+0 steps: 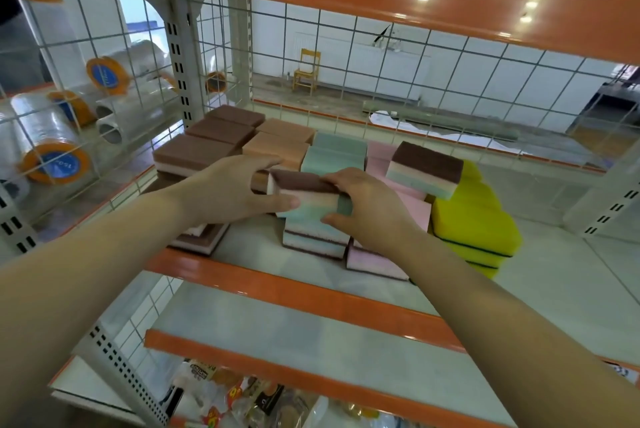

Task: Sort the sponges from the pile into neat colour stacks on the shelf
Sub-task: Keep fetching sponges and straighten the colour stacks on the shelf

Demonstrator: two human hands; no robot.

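Note:
Both my hands hold one multicolour sponge [304, 197] with a brown scrub top and pink and teal layers, above the shelf [263, 247]. My left hand [228, 192] grips its left end, thumb along the front. My right hand [370, 202] grips its right end. Below it lies a teal sponge stack [315, 244]. Behind stand brown-topped stacks [207, 140], peach stacks [280, 143], teal stacks [334, 153], pink sponges [381, 160], and yellow sponges [474, 219] at right. Another multicolour sponge [424, 169] rests tilted on the pink ones.
A wire grid back [381, 56] and side panel [86, 81] bound the shelf. Orange shelf edges [311, 296] run above and below. Rolls of clear film [52, 150] lie in the left bay. Packaged goods [242, 400] sit on the lowest shelf.

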